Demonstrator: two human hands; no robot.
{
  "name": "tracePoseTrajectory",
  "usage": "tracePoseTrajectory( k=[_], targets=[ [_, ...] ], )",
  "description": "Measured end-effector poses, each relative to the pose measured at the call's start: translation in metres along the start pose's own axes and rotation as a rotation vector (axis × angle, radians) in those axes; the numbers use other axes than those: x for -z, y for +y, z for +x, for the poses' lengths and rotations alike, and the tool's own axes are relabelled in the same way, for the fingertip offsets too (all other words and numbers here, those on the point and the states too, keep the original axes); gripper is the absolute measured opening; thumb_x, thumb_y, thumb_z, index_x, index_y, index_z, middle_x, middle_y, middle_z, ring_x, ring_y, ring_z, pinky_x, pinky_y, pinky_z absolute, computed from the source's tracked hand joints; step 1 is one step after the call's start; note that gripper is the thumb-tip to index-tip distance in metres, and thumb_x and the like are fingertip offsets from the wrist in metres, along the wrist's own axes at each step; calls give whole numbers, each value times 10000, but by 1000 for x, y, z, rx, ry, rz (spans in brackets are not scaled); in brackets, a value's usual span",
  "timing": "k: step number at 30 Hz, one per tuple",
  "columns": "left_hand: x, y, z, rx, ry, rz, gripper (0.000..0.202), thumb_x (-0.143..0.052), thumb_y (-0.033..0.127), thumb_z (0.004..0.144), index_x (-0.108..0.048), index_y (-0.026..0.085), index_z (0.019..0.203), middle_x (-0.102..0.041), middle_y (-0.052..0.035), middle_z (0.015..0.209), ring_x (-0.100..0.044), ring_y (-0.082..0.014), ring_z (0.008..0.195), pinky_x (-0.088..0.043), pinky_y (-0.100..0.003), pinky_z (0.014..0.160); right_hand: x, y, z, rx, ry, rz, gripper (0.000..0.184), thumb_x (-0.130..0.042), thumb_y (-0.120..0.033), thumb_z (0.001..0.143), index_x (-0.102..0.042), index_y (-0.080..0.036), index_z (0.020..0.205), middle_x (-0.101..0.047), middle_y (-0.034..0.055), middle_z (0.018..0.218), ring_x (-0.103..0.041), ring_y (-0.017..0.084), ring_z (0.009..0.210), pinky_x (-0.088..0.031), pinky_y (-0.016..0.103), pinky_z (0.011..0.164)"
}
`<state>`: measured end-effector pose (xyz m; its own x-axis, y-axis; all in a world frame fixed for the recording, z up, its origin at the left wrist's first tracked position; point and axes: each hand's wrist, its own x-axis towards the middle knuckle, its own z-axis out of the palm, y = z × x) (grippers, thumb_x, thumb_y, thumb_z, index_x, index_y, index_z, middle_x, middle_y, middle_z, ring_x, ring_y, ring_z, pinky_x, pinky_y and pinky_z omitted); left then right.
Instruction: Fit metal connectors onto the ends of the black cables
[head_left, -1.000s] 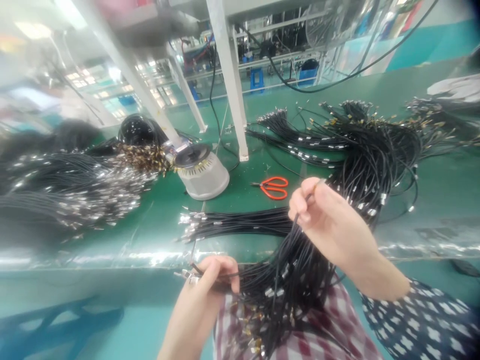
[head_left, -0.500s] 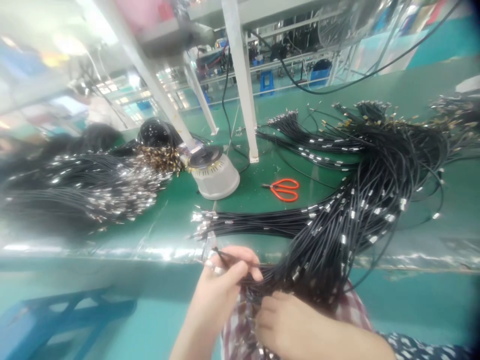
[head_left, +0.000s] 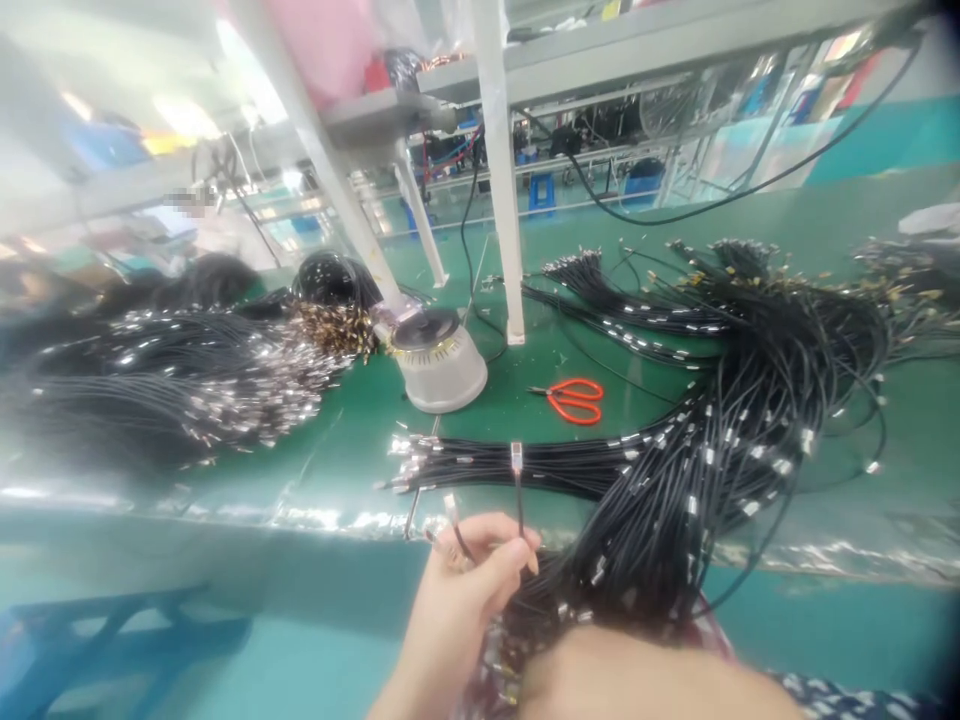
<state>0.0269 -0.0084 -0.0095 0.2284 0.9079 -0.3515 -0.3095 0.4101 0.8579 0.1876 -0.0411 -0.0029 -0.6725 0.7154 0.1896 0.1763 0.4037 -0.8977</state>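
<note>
My left hand [head_left: 469, 595] is closed, with thumb and forefinger pinched on a thin black cable [head_left: 520, 505]. That cable's silvery tip stands up in front of the bundle on the bench. A second dark cable end [head_left: 451, 508] with a light tip sticks out between the other fingers. Low in the view, my right hand [head_left: 592, 675] is smeared by motion, and its fingers cannot be made out. It is beside the cable ends heaped over my lap. A large bundle of black cables [head_left: 645, 540] with silvery sleeves hangs over the bench edge to that lap.
Orange-handled scissors [head_left: 576, 401] lie on the green bench [head_left: 517, 385]. Left of them stands a whitish tub [head_left: 446, 378] with a dark round top. More cables [head_left: 172, 370] pile up at the left. White posts [head_left: 499, 200] rise from the bench. A blue stool [head_left: 112, 640] is at lower left.
A cable tip now stands upright from my left hand's pinch, and the second end points higher. My right hand has moved lower and blurred. The whole view has shifted slightly.
</note>
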Motion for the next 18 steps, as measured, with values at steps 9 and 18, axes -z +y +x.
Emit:
tracePoseTrajectory(
  k=[9,18],
  targets=[
    [6,-21,1,-87,-67,13,235,-846,318,622,-696,141,661,-705,-60,662,-517,-69,502,-282,-162,438,58,-5,51,-240,463,-43,113,-601,-264,853,-658,-178,809,-620,-7,701,-538,123,614,-414,223,543],
    [20,-31,26,3,-165,-139,384,-815,472,632,-636,133,665,-727,-100,556,-431,-38,297,-197,-158,328,85,26,123,-297,387,-28,134,-647,-243,810,-713,-146,745,-676,2,675,-556,114,582,-432,225,549]
  ],
)
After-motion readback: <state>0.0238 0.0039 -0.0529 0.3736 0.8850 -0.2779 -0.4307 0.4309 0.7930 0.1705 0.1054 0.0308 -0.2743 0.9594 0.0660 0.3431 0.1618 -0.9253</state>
